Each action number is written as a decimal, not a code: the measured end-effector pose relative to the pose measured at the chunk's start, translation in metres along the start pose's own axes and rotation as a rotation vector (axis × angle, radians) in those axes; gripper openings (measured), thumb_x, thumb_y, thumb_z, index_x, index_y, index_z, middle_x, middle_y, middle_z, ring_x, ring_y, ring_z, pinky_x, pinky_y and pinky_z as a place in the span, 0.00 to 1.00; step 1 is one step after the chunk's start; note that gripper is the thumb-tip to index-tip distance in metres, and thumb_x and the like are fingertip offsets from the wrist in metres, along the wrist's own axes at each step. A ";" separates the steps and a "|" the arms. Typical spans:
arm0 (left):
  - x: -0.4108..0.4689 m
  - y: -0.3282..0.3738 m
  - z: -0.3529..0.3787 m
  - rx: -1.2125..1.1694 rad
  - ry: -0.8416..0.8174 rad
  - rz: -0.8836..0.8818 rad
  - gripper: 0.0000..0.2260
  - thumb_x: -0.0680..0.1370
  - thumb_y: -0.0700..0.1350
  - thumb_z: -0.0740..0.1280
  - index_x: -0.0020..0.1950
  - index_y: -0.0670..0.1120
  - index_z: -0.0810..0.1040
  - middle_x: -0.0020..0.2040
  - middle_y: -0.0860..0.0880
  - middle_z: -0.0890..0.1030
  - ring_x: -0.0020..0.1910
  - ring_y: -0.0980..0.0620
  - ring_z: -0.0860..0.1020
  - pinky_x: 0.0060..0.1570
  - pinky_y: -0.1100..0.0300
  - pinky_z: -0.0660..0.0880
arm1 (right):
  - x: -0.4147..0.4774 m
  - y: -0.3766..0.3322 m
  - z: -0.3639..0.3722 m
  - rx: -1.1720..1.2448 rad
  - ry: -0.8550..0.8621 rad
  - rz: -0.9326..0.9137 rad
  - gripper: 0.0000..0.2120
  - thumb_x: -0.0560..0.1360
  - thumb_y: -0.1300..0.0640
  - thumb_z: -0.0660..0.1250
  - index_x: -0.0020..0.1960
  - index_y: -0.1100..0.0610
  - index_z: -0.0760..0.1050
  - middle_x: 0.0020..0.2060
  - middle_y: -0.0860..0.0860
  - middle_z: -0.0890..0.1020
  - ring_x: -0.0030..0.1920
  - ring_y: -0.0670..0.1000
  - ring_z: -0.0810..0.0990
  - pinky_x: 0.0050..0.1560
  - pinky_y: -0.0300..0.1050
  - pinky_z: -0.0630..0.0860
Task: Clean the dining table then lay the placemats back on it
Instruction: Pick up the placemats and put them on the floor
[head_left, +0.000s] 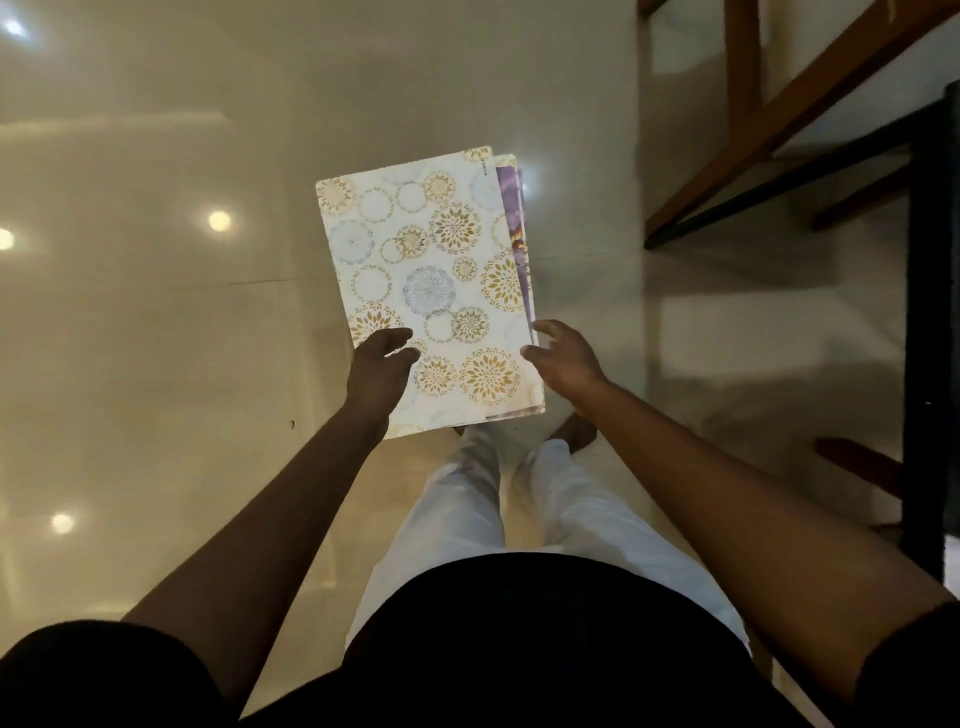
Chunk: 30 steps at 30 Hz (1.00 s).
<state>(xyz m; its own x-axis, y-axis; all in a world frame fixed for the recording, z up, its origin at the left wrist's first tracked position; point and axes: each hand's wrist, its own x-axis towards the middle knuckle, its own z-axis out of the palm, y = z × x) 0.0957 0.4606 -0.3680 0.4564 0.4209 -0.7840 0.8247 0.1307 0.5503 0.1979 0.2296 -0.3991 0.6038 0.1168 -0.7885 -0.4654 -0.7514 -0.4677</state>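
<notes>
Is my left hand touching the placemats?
Touching. The head view shows the left hand gripping the placemats at their near left corner, thumb lying on top.

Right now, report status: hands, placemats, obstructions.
Status: left hand grips the placemats at the near left edge; right hand at the right edge, grip unclear. Stack held over floor, not laid. Ahead right, wooden chair, clear of stack.

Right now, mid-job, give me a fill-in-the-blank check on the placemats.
1. The left hand grips the stack of placemats over the glossy ___.
2. A ___ mat edge peeks out along the stack's right side.
3. The wooden chair stands to the person's ___.
Missing: floor; purple; right.
</notes>
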 end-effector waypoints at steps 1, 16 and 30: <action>-0.010 0.009 0.005 0.015 -0.017 0.031 0.14 0.80 0.42 0.70 0.66 0.49 0.82 0.66 0.50 0.82 0.67 0.48 0.78 0.69 0.43 0.76 | -0.007 -0.001 -0.006 0.048 0.015 -0.023 0.24 0.79 0.53 0.71 0.74 0.54 0.73 0.73 0.52 0.76 0.72 0.53 0.75 0.71 0.51 0.73; -0.151 0.122 0.129 0.267 -0.325 0.466 0.13 0.81 0.41 0.69 0.64 0.50 0.84 0.62 0.56 0.85 0.61 0.56 0.82 0.68 0.43 0.77 | -0.167 0.039 -0.148 0.886 0.256 -0.180 0.11 0.80 0.59 0.71 0.61 0.52 0.82 0.55 0.46 0.87 0.58 0.49 0.85 0.59 0.49 0.81; -0.269 0.153 0.333 0.406 -0.540 0.693 0.12 0.82 0.41 0.70 0.64 0.49 0.83 0.62 0.53 0.85 0.61 0.52 0.83 0.64 0.42 0.80 | -0.279 0.160 -0.296 0.919 0.472 -0.234 0.12 0.82 0.59 0.68 0.64 0.53 0.81 0.55 0.46 0.87 0.56 0.44 0.85 0.54 0.39 0.83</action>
<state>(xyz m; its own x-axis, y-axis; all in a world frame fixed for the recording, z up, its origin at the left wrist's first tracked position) 0.2100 0.0684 -0.1686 0.8935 -0.1947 -0.4046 0.3208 -0.3538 0.8786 0.1461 -0.1150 -0.1357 0.8399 -0.2173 -0.4973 -0.4970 0.0603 -0.8657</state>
